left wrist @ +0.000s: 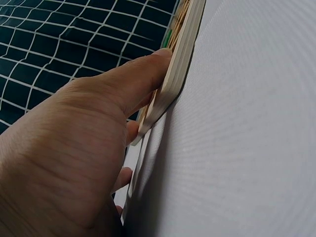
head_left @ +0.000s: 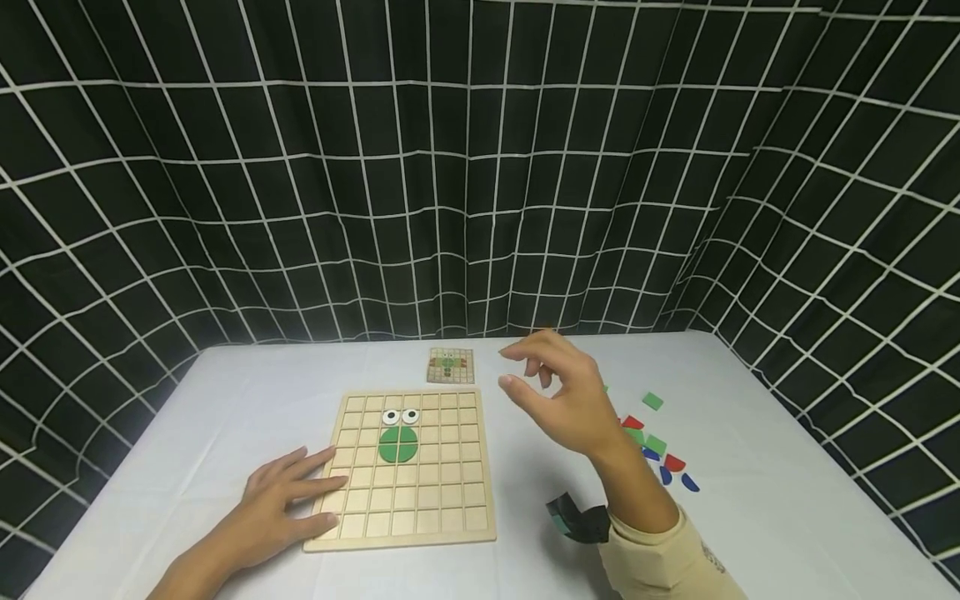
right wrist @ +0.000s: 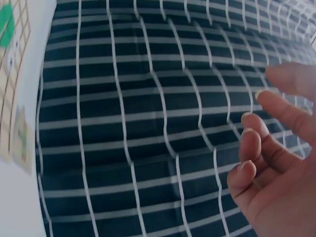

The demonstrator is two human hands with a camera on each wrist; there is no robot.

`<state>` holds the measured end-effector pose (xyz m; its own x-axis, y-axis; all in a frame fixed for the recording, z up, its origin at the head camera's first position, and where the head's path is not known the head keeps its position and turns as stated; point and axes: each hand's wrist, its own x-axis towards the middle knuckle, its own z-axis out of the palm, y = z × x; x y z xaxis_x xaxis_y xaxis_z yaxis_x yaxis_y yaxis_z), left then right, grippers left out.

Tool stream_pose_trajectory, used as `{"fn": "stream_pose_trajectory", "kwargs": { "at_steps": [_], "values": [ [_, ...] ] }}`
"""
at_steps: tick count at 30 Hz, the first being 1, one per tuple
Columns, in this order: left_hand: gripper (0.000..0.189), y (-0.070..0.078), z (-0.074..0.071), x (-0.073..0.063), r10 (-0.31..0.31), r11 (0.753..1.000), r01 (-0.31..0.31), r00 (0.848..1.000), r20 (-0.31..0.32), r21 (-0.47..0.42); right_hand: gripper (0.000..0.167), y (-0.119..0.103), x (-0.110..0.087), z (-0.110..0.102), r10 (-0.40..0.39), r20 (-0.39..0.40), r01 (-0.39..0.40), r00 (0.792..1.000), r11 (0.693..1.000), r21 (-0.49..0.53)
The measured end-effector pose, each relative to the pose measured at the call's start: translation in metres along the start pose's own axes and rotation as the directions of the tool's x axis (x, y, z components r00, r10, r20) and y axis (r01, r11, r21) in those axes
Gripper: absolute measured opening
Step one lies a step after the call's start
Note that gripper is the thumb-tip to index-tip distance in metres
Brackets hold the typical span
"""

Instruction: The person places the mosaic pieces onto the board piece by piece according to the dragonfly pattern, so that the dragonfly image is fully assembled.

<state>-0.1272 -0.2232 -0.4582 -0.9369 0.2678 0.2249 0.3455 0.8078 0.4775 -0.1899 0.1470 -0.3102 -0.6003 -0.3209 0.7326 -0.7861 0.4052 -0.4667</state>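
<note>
Black cloth with a white grid hangs around the white-covered bench in front of me. The person's left hand lies with fingers spread, its fingertips and thumb resting on the near-left edge of a wooden grid board. Beyond those fingertips, on the board, sit four green quarter pieces forming a disc, and two eye pieces just above it. The right hand hangs in the air right of the board, thumb and forefinger apart, other fingers loosely bent. Left of its fingertips and farther back lies a small picture card; to its right, red, green and blue pieces lie scattered.
</note>
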Motion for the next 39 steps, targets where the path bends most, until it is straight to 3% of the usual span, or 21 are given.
{"fn": "stream_pose_trajectory", "kwargs": {
  "at_steps": [4, 9, 15, 19, 25, 31, 36, 38, 39],
  "values": [
    [0.041, 0.0, 0.0, 0.0, -0.001, 1.0, 0.001, 1.0, -0.001, 0.002, 0.026, 0.019, -0.002, -0.015, 0.012, -0.013, -0.013, 1.0, 0.999, -0.046],
    [0.041, -0.001, 0.001, 0.001, 0.008, 1.0, -0.008, 1.0, -0.01, 0.001, 0.03, 0.033, -0.002, -0.032, 0.051, -0.059, -0.052, 0.997, 0.999, -0.015],
    [0.041, -0.001, 0.001, 0.002, 0.018, 1.0, -0.018, 1.0, -0.01, -0.004, 0.028, 0.026, 0.001, -0.049, 0.16, -0.084, -0.165, 0.984, 0.985, -0.053],
    [0.041, 0.0, 0.0, 0.001, 0.003, 1.0, -0.004, 1.0, -0.005, -0.007, 0.029, 0.043, -0.001, -0.055, 0.249, -0.104, -0.257, 0.963, 0.964, -0.073],
    [0.041, -0.001, -0.001, 0.001, 0.01, 1.0, -0.01, 1.0, -0.007, -0.002, 0.031, 0.088, -0.01, -0.061, 0.367, -0.133, -0.378, 0.921, 0.924, -0.065],
    [0.04, -0.001, -0.002, 0.002, 0.029, 1.0, -0.029, 0.999, -0.021, -0.006, 0.033, 0.117, -0.019, -0.06, 0.474, -0.144, -0.489, 0.869, 0.867, -0.1],
    [0.04, -0.001, -0.002, 0.002, 0.028, 1.0, -0.028, 0.999, -0.019, -0.011, 0.041, 0.141, -0.03, -0.057, 0.574, -0.109, -0.584, 0.811, 0.801, -0.132],
    [0.04, -0.001, -0.002, 0.002, 0.026, 1.0, -0.026, 1.0, -0.017, -0.015, 0.046, 0.16, -0.038, -0.054, 0.619, -0.105, -0.627, 0.779, 0.762, -0.162],
    [0.041, -0.001, -0.002, 0.001, 0.025, 1.0, -0.026, 1.0, -0.017, -0.017, 0.048, 0.175, -0.044, -0.053, 0.627, -0.108, -0.635, 0.772, 0.75, -0.183]
  ]
}}
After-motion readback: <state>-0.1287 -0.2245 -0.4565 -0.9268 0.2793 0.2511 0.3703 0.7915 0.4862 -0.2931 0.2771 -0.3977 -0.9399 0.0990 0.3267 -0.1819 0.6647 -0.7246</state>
